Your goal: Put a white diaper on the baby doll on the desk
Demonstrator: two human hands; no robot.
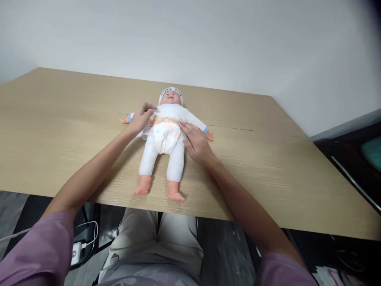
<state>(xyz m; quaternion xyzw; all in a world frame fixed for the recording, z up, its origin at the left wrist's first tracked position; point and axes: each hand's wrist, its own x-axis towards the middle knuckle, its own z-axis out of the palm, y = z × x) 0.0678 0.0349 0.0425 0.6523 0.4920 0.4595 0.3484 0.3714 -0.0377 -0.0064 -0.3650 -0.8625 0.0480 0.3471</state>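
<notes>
A baby doll (175, 162) lies on its back on the table, feet toward me, in a white outfit and a white cap (170, 89) with dark lettering. Around its hips sits a white diaper (164, 137) with an orange patterned waistband (168, 120). My left hand (142, 118) is at the diaper's left side by the doll's chest, fingers bent and apart; some fingertips are hard to make out. White material shows under that hand. My right hand (197, 143) lies with outstretched fingers against the right side of the diaper, fingertips at the waistband.
The wooden table (253, 171) reaches back to a pale wall (190, 43). A black object (342, 147) stands at the right edge. Below the front edge are my legs (154, 234), a white charger (76, 253) with a cable, and some papers (329, 276).
</notes>
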